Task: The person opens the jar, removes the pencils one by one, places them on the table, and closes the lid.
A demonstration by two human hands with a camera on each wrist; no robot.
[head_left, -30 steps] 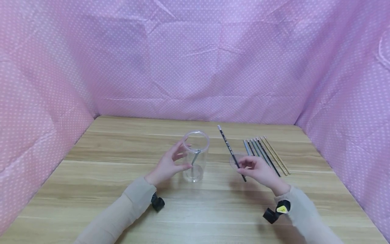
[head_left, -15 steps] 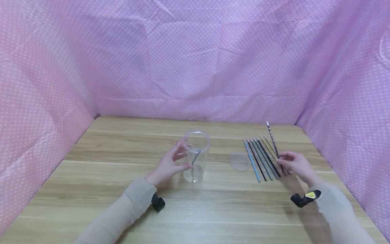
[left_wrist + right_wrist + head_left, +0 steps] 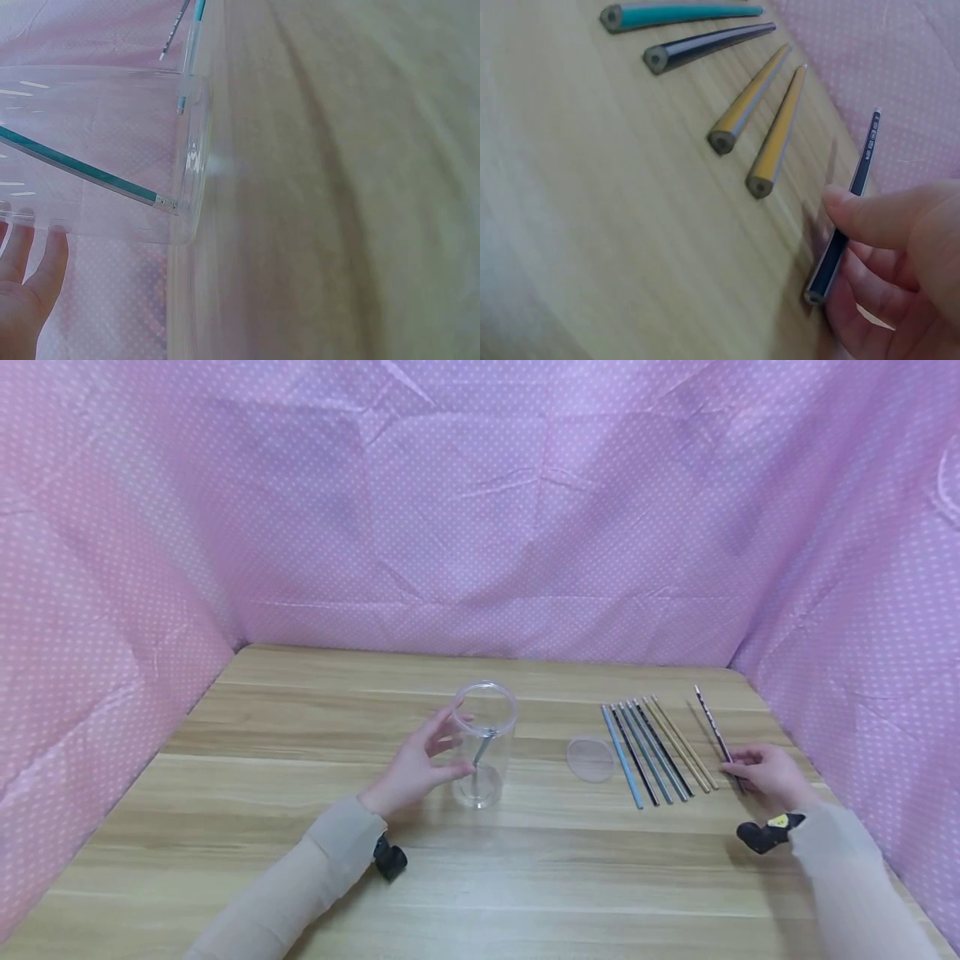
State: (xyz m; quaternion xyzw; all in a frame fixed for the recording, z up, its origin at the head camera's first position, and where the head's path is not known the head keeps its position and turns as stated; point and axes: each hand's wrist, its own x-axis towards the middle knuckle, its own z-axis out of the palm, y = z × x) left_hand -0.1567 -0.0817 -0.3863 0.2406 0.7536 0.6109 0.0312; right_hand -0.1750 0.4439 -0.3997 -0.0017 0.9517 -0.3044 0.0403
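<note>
In the head view my left hand [image 3: 416,768] holds a clear plastic jar [image 3: 501,756] upright on the table, thumb in front and fingers behind. A teal pencil [image 3: 82,169] leans inside the jar. Over at the right, my right hand [image 3: 772,774] pinches a black patterned pencil [image 3: 711,723] between thumb and fingers. That pencil is tilted, eraser end up and away; whether its lower end touches the table I cannot tell. To its left several pencils lie side by side, from a blue pencil [image 3: 622,756] to two yellow pencils [image 3: 780,135].
A round clear disc [image 3: 589,759], like a lid, lies flat between the jar and the pencil row. The wooden table [image 3: 480,885] is enclosed at the back and sides by a pink dotted cloth [image 3: 480,527].
My right hand has carried the black pencil rightward, from beside the disc across the row to beyond the yellow pencils, and lowered it. My left hand and the jar have stayed in place.
</note>
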